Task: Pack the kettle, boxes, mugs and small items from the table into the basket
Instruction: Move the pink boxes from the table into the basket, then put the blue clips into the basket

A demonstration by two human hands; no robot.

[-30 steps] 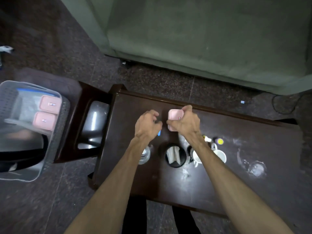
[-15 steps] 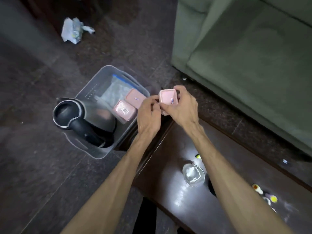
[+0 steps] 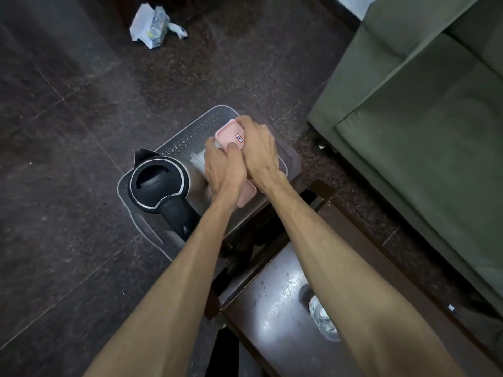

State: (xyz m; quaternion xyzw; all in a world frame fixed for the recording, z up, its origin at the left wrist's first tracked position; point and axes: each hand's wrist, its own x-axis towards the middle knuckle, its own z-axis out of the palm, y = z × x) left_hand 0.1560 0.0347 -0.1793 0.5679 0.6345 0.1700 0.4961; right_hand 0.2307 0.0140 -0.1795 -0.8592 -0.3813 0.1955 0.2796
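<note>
A grey perforated basket [image 3: 187,134] stands on the floor beside the dark table [image 3: 272,300]. Inside it, at the near left, is a steel kettle [image 3: 159,183] with a black lid and handle. Both hands are over the basket's far right part. My right hand [image 3: 258,151] and my left hand [image 3: 223,170] together hold a pink box [image 3: 227,133] with a small label, low inside the basket. Another pink box [image 3: 246,195] shows under my wrists. A clear bag edge [image 3: 197,160] peeks out by the kettle.
A green sofa [image 3: 422,118] fills the right side. A crumpled white wrapper [image 3: 153,23] lies on the floor at the back. A clear glass [image 3: 322,319] stands on the table near my right forearm.
The pink box has gone from the table top, across the gap, down into the basket with both hands on it. My view has swung left over the basket.
</note>
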